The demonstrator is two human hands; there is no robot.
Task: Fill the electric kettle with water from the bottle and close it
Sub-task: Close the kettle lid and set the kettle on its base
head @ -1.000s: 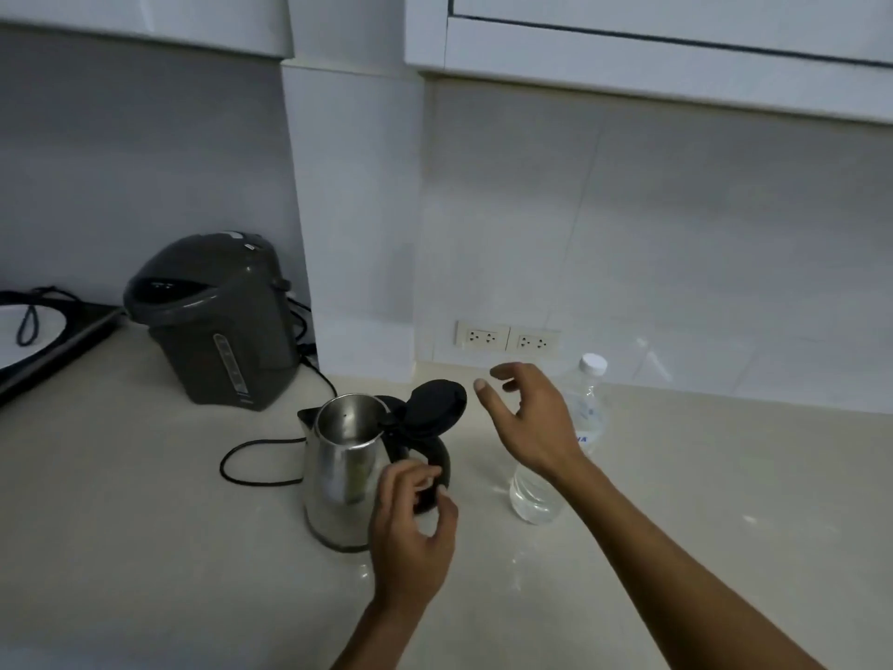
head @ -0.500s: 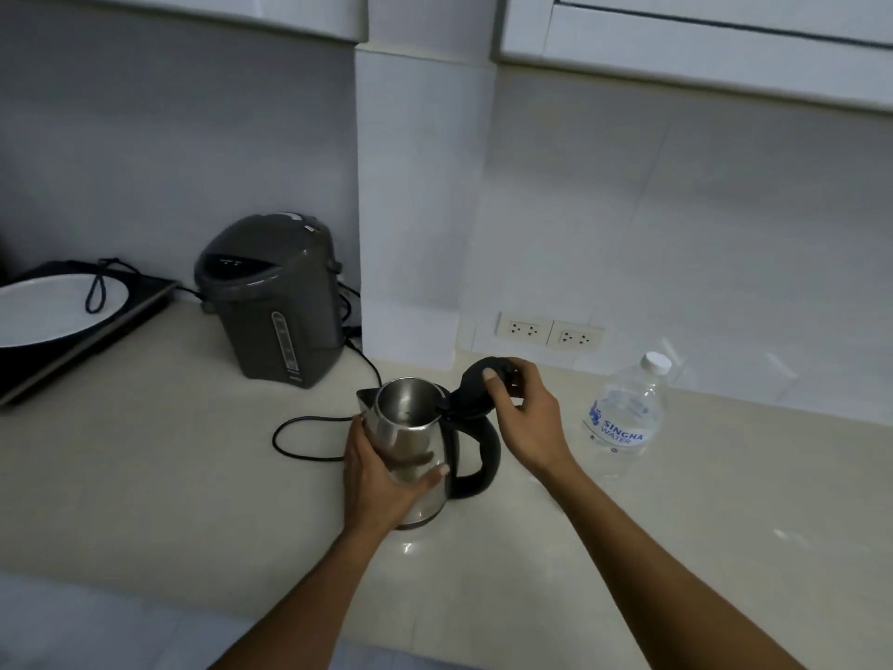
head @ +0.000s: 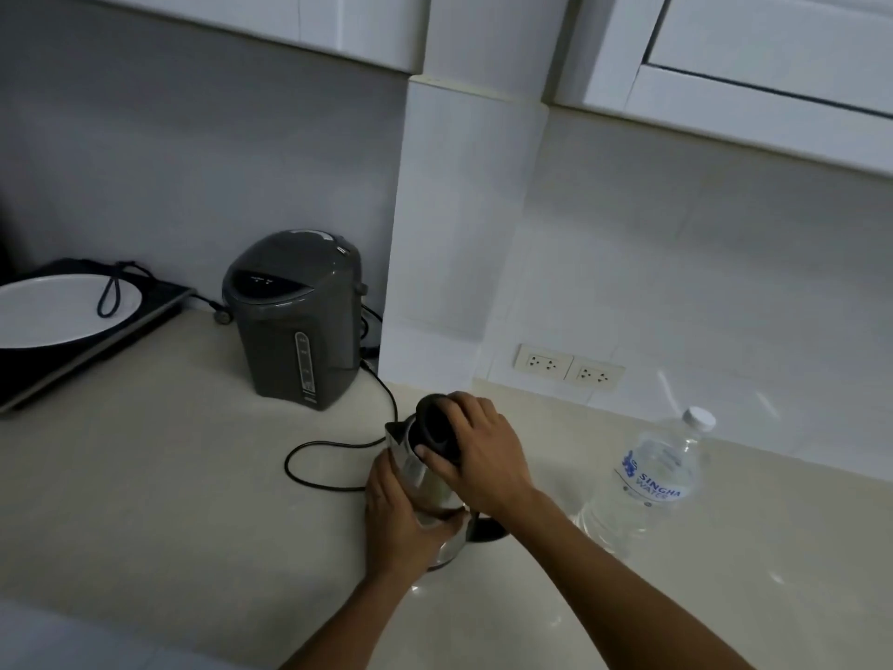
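Electric kettle (head: 425,481) stands upright on the tabletop (head: 169,500), near the front edge, power cord (head: 328,447) trailing off to the left. Steel body is rigid and smooth, likely slippery, so best held by wrapping the barrel or by the black handle (head: 485,527), mostly hidden under the right forearm. Water level inside can't be seen; if filled it will be noticeably heavy.

Lid (head: 435,430) is black plastic, hinged, light and stiff; a press on top should be enough to seat it.

Water bottle (head: 647,481) stands to the right of the kettle, apart from it, white cap on, untouched. Thin clear plastic, probably squashes under a hard grip; take it around the mid body.

Left hand (head: 401,517) is curled around the lower kettle body, fingers wrapped on the steel, bracing it. Right hand (head: 476,452) lies palm-down over the lid, fingers spread across it and thumb at its near edge, pressing or gripping it. Lid looks down or nearly down on the rim; whether it is latched can't be told.

Grey thermo pot (head: 295,321) stands behind, well apart.
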